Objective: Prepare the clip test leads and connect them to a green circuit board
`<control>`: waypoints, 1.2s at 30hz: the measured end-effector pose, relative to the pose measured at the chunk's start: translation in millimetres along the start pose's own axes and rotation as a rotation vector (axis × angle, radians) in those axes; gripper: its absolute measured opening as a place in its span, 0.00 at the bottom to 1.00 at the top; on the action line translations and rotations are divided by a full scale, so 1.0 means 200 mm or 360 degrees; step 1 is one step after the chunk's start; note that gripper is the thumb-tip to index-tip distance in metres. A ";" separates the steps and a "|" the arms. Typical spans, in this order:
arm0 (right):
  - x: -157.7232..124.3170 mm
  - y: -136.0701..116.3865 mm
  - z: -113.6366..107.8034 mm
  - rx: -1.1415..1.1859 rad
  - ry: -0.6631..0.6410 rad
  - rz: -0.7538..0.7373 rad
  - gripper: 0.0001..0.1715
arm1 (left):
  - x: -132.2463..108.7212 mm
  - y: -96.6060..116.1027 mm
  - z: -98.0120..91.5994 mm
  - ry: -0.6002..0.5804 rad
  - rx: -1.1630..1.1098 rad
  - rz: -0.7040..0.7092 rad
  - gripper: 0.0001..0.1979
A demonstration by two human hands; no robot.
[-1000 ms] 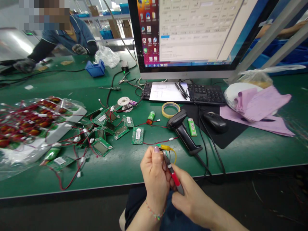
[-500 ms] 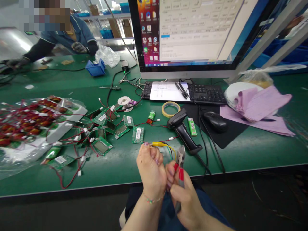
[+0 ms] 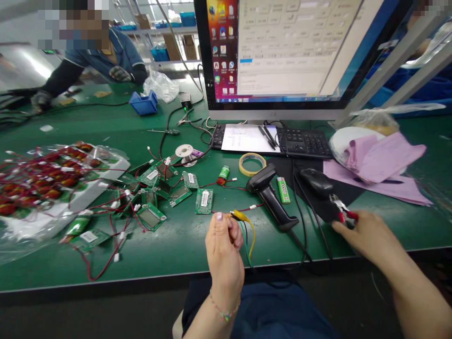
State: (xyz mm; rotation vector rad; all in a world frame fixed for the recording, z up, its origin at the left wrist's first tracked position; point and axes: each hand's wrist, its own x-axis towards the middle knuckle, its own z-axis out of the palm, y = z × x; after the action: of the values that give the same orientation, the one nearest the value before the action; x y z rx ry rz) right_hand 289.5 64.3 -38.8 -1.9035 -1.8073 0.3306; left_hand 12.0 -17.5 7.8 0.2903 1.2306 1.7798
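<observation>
My left hand [image 3: 224, 254] is closed near the table's front edge, thumb on top. A yellow alligator clip [image 3: 240, 215] juts from its fingertips, with a yellow wire [image 3: 253, 238] curving down. Green and black wires hang beside it; what else the fingers pinch is hidden. Off to the right, my right hand [image 3: 369, 240] grips red-handled diagonal cutters [image 3: 341, 207] by the handles. Their metal jaws point up and left, over the corner of the black mouse pad [image 3: 326, 209]. Between the hands lies a black barcode scanner [image 3: 271, 197].
Left stand circuit boards [image 3: 151, 216] with red leads and a bagged foam tray [image 3: 95, 183] of wired parts. Farther back are a tape roll [image 3: 252, 164], keyboard [image 3: 307, 143] and monitor [image 3: 275, 110]. A mouse [image 3: 316, 182] and pink papers [image 3: 384, 155] lie right. A gloved co-worker [image 3: 122, 52] sits opposite.
My right hand has moved right with the cutters, from beside my left hand to the mouse pad's edge. My left hand stays nearly in place with the yellow clip.
</observation>
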 end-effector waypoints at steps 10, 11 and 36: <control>-0.18 -0.54 -0.03 0.0177 0.0102 -0.0763 0.16 | -0.03 0.01 -0.03 -0.0298 0.0931 0.0304 0.11; -0.21 -0.63 -0.04 0.0300 0.0031 -0.0865 0.16 | -0.04 0.02 -0.03 -0.0376 0.1025 0.0376 0.11; -0.26 -0.90 0.05 0.0624 0.0036 -0.1139 0.08 | -0.04 0.03 -0.08 -0.0804 0.1356 0.0753 0.08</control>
State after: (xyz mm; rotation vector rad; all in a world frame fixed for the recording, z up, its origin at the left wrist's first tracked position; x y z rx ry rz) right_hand 125.0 15.5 35.8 -0.9181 -2.0790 0.3637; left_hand 4.0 -34.2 7.6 1.5199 1.5436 1.2986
